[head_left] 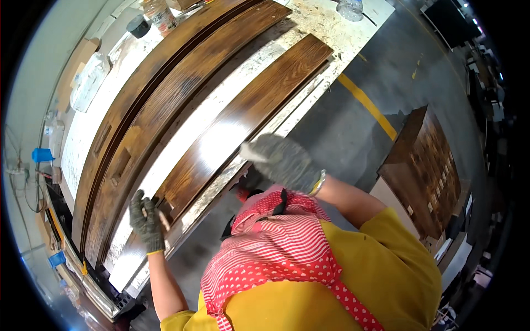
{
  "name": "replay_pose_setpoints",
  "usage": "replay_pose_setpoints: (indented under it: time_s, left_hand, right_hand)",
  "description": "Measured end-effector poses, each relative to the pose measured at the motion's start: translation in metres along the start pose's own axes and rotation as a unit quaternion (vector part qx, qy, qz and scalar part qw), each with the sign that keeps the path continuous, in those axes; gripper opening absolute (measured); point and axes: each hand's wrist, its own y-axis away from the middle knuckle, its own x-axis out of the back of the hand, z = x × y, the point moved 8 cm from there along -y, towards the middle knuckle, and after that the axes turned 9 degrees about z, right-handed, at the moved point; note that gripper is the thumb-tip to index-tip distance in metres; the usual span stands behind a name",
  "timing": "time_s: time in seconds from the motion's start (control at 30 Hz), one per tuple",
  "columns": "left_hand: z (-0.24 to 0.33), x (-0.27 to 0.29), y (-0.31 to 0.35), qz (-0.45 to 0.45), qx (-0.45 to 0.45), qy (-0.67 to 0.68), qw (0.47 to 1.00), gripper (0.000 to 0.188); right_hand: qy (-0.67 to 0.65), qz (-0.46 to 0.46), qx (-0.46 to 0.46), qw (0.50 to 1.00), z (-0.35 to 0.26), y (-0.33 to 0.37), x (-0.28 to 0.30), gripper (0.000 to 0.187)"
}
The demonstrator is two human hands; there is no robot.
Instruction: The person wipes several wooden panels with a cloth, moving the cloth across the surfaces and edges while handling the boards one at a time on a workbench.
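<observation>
A glossy brown wooden board (265, 99) lies slantwise along the near side of the white worktable. My left hand (146, 225), in a dark grey-green knit glove, is at the board's left end, with its fingers extended and slightly apart. My right hand (284, 163), in a matching glove, is over the board's near edge and smeared by motion. At its fingertips shows a small pale flat piece (253, 151), whose kind I cannot make out. Beyond lie two longer brown boards, a nearer one (190, 83) and a farther one (141, 71), each with a slot-like recess near its left end.
The worktable (364, 16) is stained. At its far side stand a dark-lidded container (138, 26), a jar (158, 15) and a clear plastic bag (90, 83). A clear container (350, 9) sits at the far right corner. Brown panels (422, 171) are stacked on the right.
</observation>
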Motion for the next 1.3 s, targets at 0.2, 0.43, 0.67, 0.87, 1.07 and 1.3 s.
replay_pose_setpoints:
  time_s: [0.2, 0.43, 0.67, 0.87, 1.07, 1.3]
  left_hand:
    - [-0.101, 0.147, -0.008, 0.006, 0.066, -0.12, 0.991, 0.03]
    - [-0.169, 0.19, 0.037, 0.004, 0.006, -0.444, 0.896, 0.04]
    - [-0.156, 0.186, 0.039, 0.022, -0.008, -0.433, 0.901, 0.037]
    - [-0.162, 0.186, 0.036, 0.028, 0.006, -0.424, 0.905, 0.036]
    - [-0.167, 0.191, 0.038, 0.046, -0.016, -0.389, 0.92, 0.034]
    - [-0.174, 0.19, 0.035, 0.038, -0.006, -0.203, 0.978, 0.028]
  right_hand:
    - [0.08, 0.158, -0.189, 0.966, 0.105, -0.011, 0.06, 0.035]
    - [0.138, 0.042, -0.03, 0.989, -0.049, -0.01, -0.032, 0.011]
    - [0.009, 0.107, -0.16, 0.981, -0.021, -0.02, -0.007, 0.023]
    - [0.084, -0.017, -0.104, 0.991, -0.049, 0.001, -0.051, 0.035]
    - [-0.04, 0.053, 0.013, 0.998, -0.138, 0.004, -0.072, 0.03]
    - [0.052, 0.065, -0.111, 0.99, -0.112, -0.009, -0.066, 0.026]
